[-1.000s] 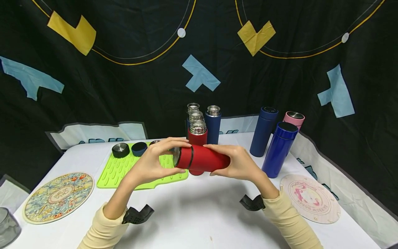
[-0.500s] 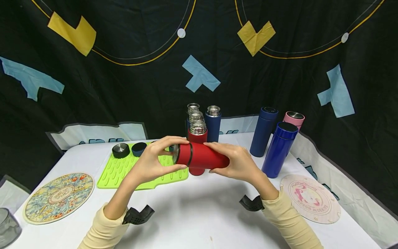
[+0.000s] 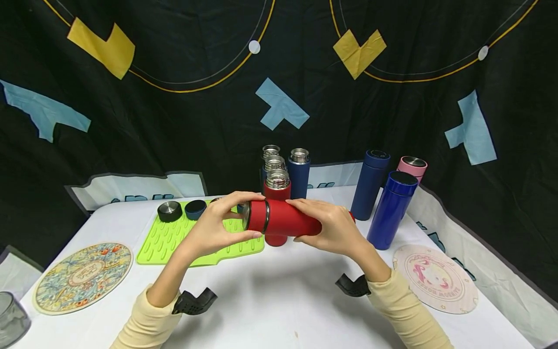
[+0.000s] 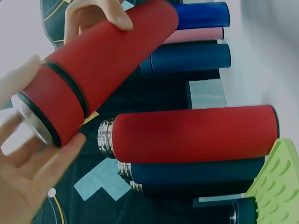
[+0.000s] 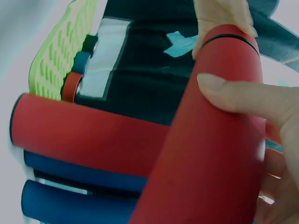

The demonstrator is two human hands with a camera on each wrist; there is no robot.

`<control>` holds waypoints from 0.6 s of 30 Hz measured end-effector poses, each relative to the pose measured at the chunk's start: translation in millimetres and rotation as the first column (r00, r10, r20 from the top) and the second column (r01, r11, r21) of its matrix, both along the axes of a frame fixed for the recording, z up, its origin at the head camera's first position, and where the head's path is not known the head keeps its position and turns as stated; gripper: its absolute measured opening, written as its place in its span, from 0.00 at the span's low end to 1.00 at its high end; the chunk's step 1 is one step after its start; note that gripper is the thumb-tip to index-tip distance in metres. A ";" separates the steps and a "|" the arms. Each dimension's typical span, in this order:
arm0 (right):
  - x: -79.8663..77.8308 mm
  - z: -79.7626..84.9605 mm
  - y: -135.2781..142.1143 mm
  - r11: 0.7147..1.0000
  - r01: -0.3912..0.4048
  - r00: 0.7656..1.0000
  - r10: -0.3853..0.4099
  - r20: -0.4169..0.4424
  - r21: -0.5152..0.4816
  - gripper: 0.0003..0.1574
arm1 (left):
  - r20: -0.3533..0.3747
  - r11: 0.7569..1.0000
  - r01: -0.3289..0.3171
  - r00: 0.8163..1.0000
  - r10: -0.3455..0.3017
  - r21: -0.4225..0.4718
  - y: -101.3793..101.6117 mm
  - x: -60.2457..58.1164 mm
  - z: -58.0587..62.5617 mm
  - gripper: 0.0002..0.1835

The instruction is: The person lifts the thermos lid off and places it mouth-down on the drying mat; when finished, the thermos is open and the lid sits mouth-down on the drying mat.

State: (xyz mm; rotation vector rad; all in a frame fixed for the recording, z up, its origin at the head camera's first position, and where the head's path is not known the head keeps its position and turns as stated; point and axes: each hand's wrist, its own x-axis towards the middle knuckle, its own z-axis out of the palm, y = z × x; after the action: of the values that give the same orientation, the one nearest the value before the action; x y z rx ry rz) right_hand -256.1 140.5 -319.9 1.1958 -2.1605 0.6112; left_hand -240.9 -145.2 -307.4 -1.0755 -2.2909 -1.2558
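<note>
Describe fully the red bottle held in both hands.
The red bottle is a smooth, matte cylinder, perhaps coated metal. A black ring marks where its red lid meets the body; the lid's silvery end is edged in black. It is held roughly level above the white table, lid toward the person's left. The left grip holds the lid, the right grip the body. The lid's tightness cannot be told.

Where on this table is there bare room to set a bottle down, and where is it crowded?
Biggest: the near table, between the sleeves, below the held red bottle. Smaller: at the back, between the uncapped bottles and capped bottles, behind the right hand. Crowded: both bottle groups, and the far side of the green mat, where lids sit.
</note>
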 end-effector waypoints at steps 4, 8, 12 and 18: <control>-1.3 0.0 4.2 0.995 -0.084 0.981 0.091 0.174 -0.046 0.49 | -0.067 0.993 0.115 0.991 -0.116 -0.021 -2.4 -1.4 0.5 0.37; -2.1 -0.1 6.3 0.992 -0.106 0.957 0.120 0.263 -0.067 0.48 | -0.086 0.988 0.153 0.984 -0.155 -0.021 -3.0 -1.7 1.0 0.37; -2.7 -0.1 5.6 0.992 -0.103 0.965 0.116 0.234 -0.067 0.48 | -0.087 0.991 0.134 0.987 -0.135 -0.017 -2.9 -2.2 0.4 0.37; -2.7 -0.2 2.8 0.999 -0.043 0.996 0.046 0.073 -0.031 0.49 | -0.025 1.000 0.024 0.999 -0.024 0.016 -2.3 -2.2 -1.0 0.36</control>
State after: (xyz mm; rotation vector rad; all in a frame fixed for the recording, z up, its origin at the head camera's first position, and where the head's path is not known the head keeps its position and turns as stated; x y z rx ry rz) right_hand -258.8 143.3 -320.1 1.2265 -2.1831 0.7140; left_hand -243.1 -147.5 -308.4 -1.1099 -2.2520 -1.2607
